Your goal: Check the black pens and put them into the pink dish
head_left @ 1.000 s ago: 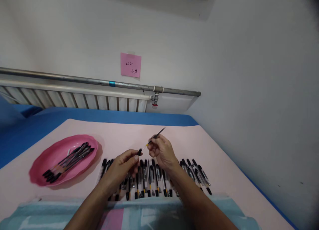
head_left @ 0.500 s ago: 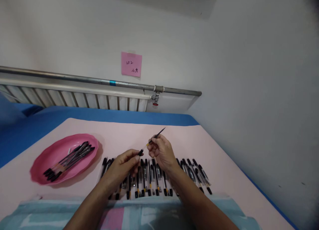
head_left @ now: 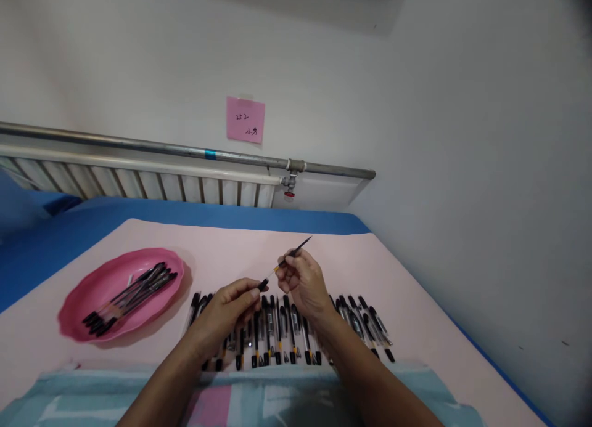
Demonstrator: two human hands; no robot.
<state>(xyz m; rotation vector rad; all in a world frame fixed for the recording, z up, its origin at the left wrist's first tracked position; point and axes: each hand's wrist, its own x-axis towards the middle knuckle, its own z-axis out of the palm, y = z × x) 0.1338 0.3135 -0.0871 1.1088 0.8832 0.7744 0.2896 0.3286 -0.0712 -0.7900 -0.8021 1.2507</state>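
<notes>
Pinched in my right hand (head_left: 303, 282) is a thin pen refill (head_left: 303, 243), its dark pointed end sticking out up and to the right. A yellow-orange stretch and a clear stretch show at its lower end. My left hand (head_left: 231, 302) closes thumb and fingers on a small black pen piece (head_left: 263, 284) at that lower end; I cannot tell whether the two are joined. Beneath both hands, black-and-clear pen parts (head_left: 293, 328) lie side by side in a row, partly hidden by my hands and forearms.
A pink oval dish (head_left: 74, 300) on the left holds several black pens (head_left: 139, 291). The pink tabletop (head_left: 222, 245) has a blue surface (head_left: 277, 214) beyond it. A radiator (head_left: 185, 187) and a metal pipe (head_left: 161, 146) run along the wall, under a pink note (head_left: 245, 120).
The whole view has shifted very slightly. Both hands keep the same grip, and the refill stays at about the same slant.
</notes>
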